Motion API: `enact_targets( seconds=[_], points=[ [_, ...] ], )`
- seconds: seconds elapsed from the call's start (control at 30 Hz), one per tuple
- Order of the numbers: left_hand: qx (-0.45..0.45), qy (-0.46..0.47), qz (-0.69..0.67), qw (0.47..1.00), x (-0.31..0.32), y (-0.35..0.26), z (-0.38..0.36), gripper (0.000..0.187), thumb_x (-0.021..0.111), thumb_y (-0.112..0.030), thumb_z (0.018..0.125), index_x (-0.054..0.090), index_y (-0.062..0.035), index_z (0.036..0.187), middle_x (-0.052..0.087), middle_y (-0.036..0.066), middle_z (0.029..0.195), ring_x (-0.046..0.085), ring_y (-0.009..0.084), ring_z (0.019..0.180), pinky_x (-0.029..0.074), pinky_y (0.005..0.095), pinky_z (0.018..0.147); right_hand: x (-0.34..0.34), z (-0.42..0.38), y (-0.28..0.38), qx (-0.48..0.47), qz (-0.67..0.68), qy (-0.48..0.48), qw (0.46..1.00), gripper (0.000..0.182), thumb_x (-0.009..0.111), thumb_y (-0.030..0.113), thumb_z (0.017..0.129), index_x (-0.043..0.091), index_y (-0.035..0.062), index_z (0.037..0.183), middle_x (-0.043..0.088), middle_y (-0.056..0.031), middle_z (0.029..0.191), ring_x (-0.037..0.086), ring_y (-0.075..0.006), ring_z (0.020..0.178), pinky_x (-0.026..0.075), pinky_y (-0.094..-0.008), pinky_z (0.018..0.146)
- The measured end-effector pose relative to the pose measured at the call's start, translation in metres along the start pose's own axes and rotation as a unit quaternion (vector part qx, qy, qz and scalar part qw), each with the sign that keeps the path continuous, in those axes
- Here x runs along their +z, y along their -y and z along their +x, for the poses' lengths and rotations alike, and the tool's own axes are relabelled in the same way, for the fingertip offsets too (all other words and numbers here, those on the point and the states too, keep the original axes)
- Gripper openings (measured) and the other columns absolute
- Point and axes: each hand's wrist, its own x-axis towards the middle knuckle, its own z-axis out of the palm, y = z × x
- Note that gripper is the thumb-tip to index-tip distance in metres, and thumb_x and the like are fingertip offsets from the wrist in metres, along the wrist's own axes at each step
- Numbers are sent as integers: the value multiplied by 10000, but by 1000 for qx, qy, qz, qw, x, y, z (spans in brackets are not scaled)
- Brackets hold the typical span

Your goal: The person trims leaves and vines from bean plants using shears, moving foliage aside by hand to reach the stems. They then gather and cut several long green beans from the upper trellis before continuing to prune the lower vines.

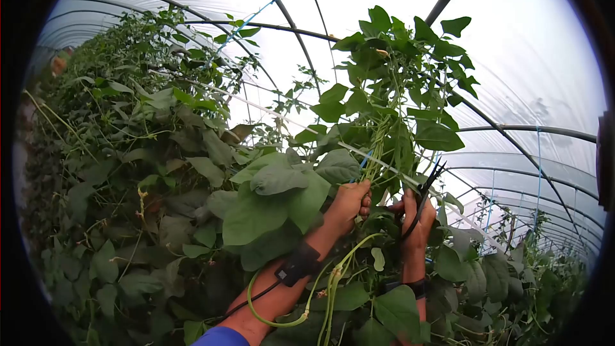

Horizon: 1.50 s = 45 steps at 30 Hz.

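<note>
My left hand [349, 205] is closed in a fist around a bundle of twisted green bean vines [379, 144] at the middle of the view. Just right of it, my right hand [418, 221] is raised with black scissors [423, 200] in it, blades pointing up and slightly apart. The fingertips of that hand are right at the vine stems. Leafy growth tops the bundle. Below my left hand hang long, thin green bean pods [333, 288], one curling past my forearm. A white line [288, 120] runs slantwise behind the hands.
Dense bean foliage [128, 173] fills the left side and the bottom. Dark hoops [301, 29] carry the translucent plastic cover [532, 38] of a tunnel greenhouse. Blue strings [539, 173] hang at the right. A black device [298, 264] with a cable is strapped to my left wrist.
</note>
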Motion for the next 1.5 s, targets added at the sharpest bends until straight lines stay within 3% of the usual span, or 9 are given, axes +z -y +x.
enact_targets(
  seconds=[0.23, 0.4, 0.6, 0.8, 0.9, 1.1, 1.33, 1.43, 1.5],
  points=[
    [-33, 4, -42, 999, 5, -5, -5, 294, 524, -326, 966, 513, -86, 796, 465, -28, 586, 409, 81, 457, 341, 218, 434, 28, 36, -27, 204, 158, 150, 954, 291, 564, 295, 945, 572, 7, 902, 653, -128, 838, 656, -222, 741, 516, -336, 646],
    [-44, 29, -80, 995, 2, -1, 1, 297, 528, -329, 963, 518, -81, 801, 492, -16, 590, 436, 95, 450, 385, 240, 428, 34, 72, -33, 155, 174, 226, 946, 201, 612, 206, 913, 592, 15, 972, 655, -129, 843, 657, -240, 748, 517, -369, 620],
    [13, 8, -42, 999, 0, 8, 2, 307, 551, -331, 952, 561, -65, 800, 552, 9, 624, 530, 130, 489, 442, 267, 461, 34, 92, -41, 318, 433, 338, 773, 260, 572, 161, 884, 539, 1, 1086, 648, -218, 959, 656, -371, 828, 519, -500, 630],
    [-18, 68, -116, 991, -14, 21, 5, 238, 656, -263, 894, 572, -68, 1002, 601, -4, 865, 592, 115, 730, 483, 273, 624, 58, 77, -68, 308, 447, 160, 825, 298, 552, 176, 897, 518, -4, 1132, 616, -237, 950, 631, -350, 861, 511, -479, 763],
    [-26, 72, -119, 990, -12, 21, 5, 241, 655, -266, 894, 573, -68, 1003, 602, -2, 870, 592, 117, 731, 483, 276, 625, 73, 47, -34, 180, 325, 101, 923, 223, 541, 262, 937, 492, 45, 942, 531, -78, 749, 517, -165, 617, 502, -375, 613],
    [-30, 60, -122, 990, -4, 34, -3, 246, 652, -273, 892, 574, -68, 1004, 604, 3, 879, 594, 121, 732, 484, 282, 625, 67, 61, -36, 374, 444, 121, 805, 194, 536, 243, 947, 441, 90, 875, 461, -28, 669, 442, -109, 517, 459, -304, 531],
    [-20, 46, -113, 992, 9, 42, -7, 253, 650, -281, 890, 576, -69, 1006, 606, 8, 890, 596, 125, 734, 485, 288, 626, 59, 57, -36, 294, 491, 73, 817, 173, 535, 179, 937, 449, 84, 822, 423, -24, 607, 419, -111, 492, 427, -314, 477],
    [-14, 46, -102, 994, 15, 44, -9, 256, 649, -284, 890, 577, -69, 1007, 607, 11, 895, 597, 127, 735, 486, 291, 626, 56, 49, -32, 87, 250, 104, 959, 135, 543, 123, 915, 457, 73, 824, 415, -30, 584, 406, -127, 465, 422, -342, 463],
    [-7, 43, -92, 995, 16, 49, -15, 258, 648, -287, 889, 577, -69, 1008, 607, 12, 898, 598, 128, 735, 486, 293, 626, 58, 37, -3, 249, 471, 0, 847, 92, 548, 69, 889, 464, 57, 854, 425, -42, 588, 396, -142, 430, 425, -354, 465]
  ],
)
